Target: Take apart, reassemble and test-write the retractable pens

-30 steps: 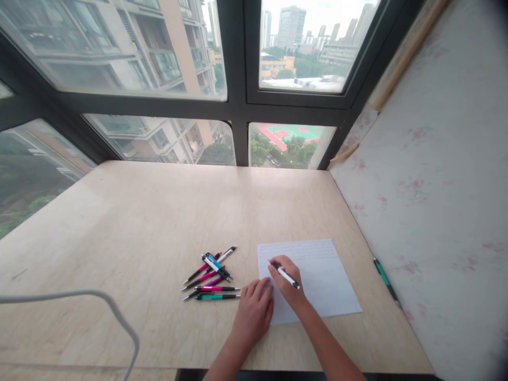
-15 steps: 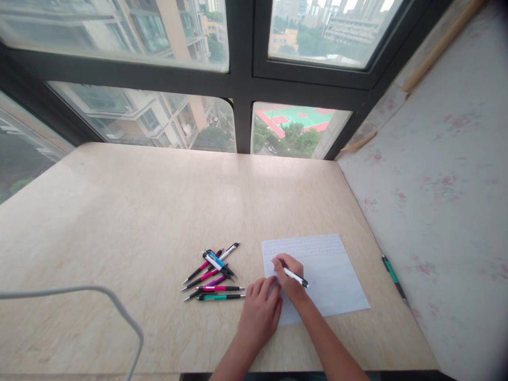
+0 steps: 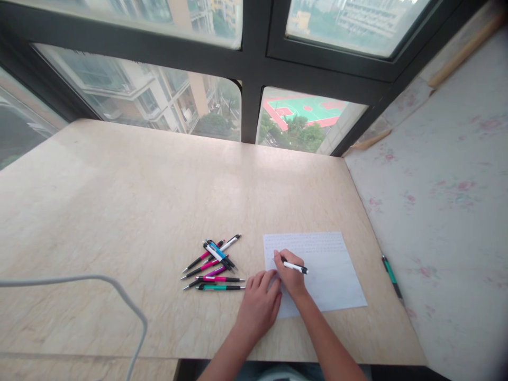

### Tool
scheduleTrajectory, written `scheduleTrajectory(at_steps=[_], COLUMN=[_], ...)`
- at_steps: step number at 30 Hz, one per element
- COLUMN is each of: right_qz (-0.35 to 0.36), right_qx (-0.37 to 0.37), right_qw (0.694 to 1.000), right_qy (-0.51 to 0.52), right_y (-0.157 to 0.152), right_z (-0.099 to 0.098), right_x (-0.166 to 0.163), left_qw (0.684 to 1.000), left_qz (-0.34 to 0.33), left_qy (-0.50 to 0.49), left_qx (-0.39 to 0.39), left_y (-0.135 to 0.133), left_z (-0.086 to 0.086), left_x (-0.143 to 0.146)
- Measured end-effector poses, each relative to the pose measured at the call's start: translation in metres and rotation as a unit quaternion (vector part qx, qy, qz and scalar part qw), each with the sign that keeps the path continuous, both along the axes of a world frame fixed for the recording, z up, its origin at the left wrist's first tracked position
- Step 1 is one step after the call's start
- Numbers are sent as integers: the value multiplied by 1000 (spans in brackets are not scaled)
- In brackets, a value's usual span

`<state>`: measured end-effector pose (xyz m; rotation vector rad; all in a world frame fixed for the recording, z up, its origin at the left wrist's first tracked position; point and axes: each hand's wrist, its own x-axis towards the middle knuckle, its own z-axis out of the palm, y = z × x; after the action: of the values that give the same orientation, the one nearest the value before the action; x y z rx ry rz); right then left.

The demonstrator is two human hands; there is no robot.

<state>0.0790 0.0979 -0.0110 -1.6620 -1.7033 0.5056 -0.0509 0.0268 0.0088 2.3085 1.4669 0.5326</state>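
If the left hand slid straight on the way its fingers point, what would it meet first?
Probably the right hand, which holds a pen on the paper; the left hand points up-right, its fingertips already at the sheet's left edge.

No words or numbers can be read here. The sheet of paper [image 3: 317,270] on the worktop [image 3: 138,201] has small lines of writing near its top, but they are too tiny and faint to make out.

Handwriting too small to read
The white lined paper sheet [image 3: 325,264] carries faint top lines (illegible); its lower-left corner hides under both hands.
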Motion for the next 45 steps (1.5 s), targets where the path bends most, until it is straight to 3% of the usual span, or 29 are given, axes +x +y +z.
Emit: scheduleTrajectory(at_steps=[9, 18, 21, 31, 45], right_qz=[-6, 1, 27, 10, 13], right_qx=[-6, -27, -13, 19, 36], right_qw=[1000, 992, 994, 1000, 999], right_qy=[6, 125, 110, -7, -24], right_y=[0, -1, -1, -2, 0], right_z=[-2, 8, 8, 0, -7], right_x=[1, 3, 3, 1, -1], left_qw=[1000, 1000, 1000, 999, 999], left_qz=[0, 0, 2, 8, 12], left_qy=[-4, -15, -14, -11, -9], left_qx=[7, 11, 22, 35, 39], left_y=[0, -2, -2, -2, -2], left_z=[3, 4, 5, 3, 1], left_x=[-1, -2, -2, -1, 0])
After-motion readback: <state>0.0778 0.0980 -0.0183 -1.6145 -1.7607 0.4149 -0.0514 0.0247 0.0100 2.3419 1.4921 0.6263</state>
